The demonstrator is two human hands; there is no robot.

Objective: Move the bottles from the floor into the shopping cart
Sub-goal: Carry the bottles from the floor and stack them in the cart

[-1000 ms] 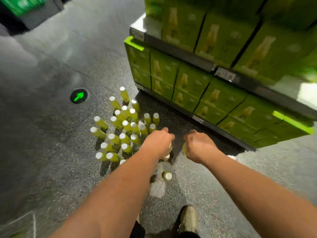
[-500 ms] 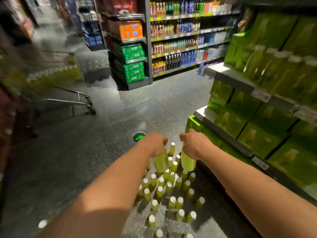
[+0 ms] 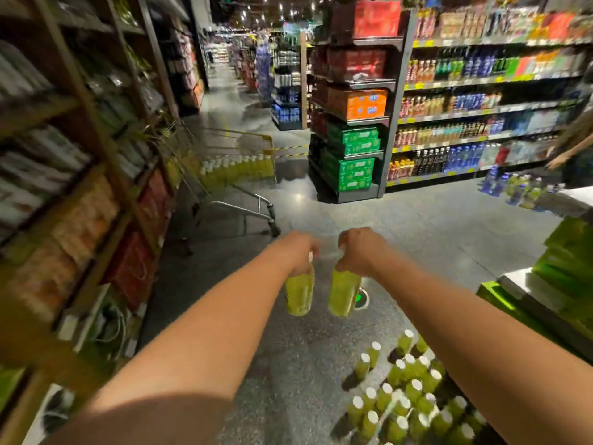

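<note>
My left hand [image 3: 296, 252] grips the neck of a green bottle [image 3: 300, 293] that hangs below it. Beside it, my right hand [image 3: 359, 250] grips a second green bottle [image 3: 341, 292] the same way. Both are held above the floor in the middle of the view. Several more white-capped green bottles [image 3: 407, 393] stand clustered on the floor at the lower right. The wire shopping cart [image 3: 237, 168] stands ahead on the left, with several green bottles inside it.
Wooden shelves [image 3: 80, 187] line the left side, close to the cart. A green display shelf [image 3: 552, 293] juts in at the right. Drink shelving [image 3: 449, 123] stands ahead. A person's arm [image 3: 571, 149] shows at the far right. Grey floor lies between me and the cart.
Both hands lifted a bottle each from the floor cluster. My view swung up and left, so the cart now sits ahead and the cluster lies at the lower right.
</note>
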